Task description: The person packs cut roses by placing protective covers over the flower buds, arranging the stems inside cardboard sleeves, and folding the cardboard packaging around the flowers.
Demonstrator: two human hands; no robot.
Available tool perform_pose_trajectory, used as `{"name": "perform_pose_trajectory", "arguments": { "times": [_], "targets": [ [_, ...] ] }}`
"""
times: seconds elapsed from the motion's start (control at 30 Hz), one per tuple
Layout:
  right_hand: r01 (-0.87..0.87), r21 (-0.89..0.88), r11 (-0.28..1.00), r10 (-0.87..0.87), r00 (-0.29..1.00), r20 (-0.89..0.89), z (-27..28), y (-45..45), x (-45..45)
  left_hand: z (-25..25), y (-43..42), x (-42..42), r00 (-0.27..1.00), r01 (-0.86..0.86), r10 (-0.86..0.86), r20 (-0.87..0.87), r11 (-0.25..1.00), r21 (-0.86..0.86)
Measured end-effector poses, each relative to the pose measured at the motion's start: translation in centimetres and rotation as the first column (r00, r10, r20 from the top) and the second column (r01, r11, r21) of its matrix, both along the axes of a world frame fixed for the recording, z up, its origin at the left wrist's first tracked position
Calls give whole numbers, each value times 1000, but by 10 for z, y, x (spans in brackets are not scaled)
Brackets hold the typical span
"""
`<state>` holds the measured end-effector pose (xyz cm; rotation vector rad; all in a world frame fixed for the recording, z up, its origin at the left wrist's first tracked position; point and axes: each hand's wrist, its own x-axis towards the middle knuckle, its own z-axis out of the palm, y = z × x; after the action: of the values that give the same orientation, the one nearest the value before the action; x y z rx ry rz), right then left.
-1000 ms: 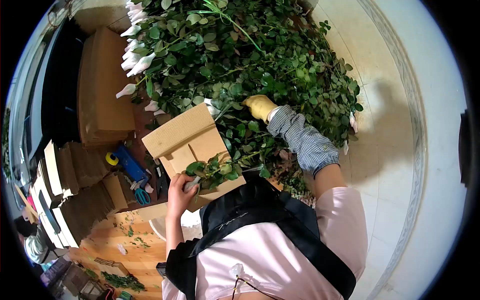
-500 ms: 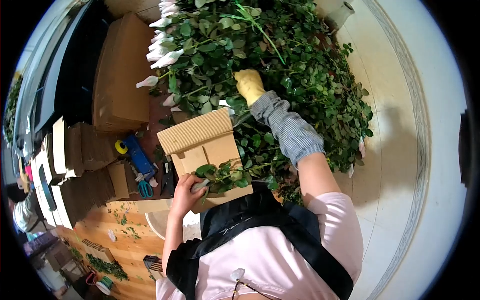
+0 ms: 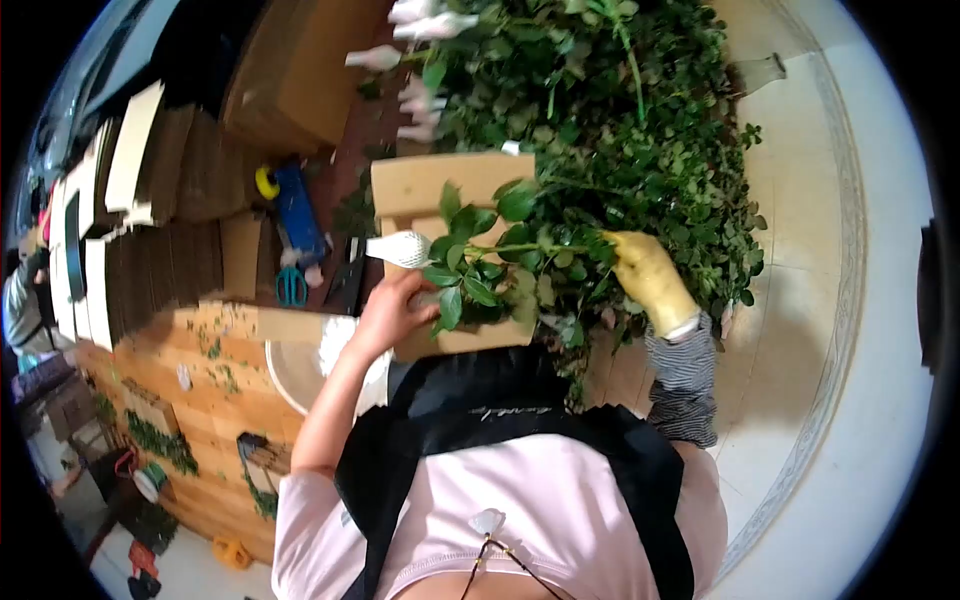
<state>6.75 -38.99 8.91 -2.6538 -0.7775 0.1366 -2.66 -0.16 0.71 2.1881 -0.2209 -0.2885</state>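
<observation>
Evidently, taking the cardboard sheet [image 3: 455, 185] before the body as the centre of a clock, the cardboard stacks [image 3: 165, 285] stand well out at nine, probably to keep them beyond the swing of the elbow. The round container [image 3: 285, 375] sits at eight, partly behind the forearm. The teal scissors [image 3: 291, 287] lie at about half past eight, with the blue tape dispenser [image 3: 297, 208] between nine and ten, both seemingly set where the nearer hand can reach them. The bare left hand [image 3: 395, 315] is between seven and eight, at the sheet's near corner, its fingers curled in under leaves; something pale shows by the fingertips, but I cannot tell whether they grip it or merely steady the sheet. A rose [image 3: 515, 248] spans the cardboard, its white-netted head towards nine and its stem towards three, where the gloved right hand [image 3: 650, 275] is closed on the stem. Holding it there likely spares the bud, and the yellow glove presumably guards against prickles, too small to make out. The heap of leafy stems [image 3: 660, 160] spreads from twelve to three, just beside the sheet; the white-wrapped buds [image 3: 436, 27] at twelve point towards nine, probably so the stems lie parallel.
</observation>
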Motion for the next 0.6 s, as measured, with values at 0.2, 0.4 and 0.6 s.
{"name": "perform_pose_trajectory", "arguments": {
  "times": [0.2, 0.4, 0.6],
  "targets": [
    [127, -289, 949, -183, 968, -174, -77, 14, -47, 9, -5, -1, 983, 95, -113, 142, 987, 126],
    [213, -159, 964, -182, 965, 190, -90, 11, -64, 29, -4, 22, 899, 228, -341, 275, 900, 372],
    [279, 38, 960, -170, 684, -709, -68, -25, -22, 5, 1, 17, 957, 166, -182, 227, 982, 86]
  ]
}}
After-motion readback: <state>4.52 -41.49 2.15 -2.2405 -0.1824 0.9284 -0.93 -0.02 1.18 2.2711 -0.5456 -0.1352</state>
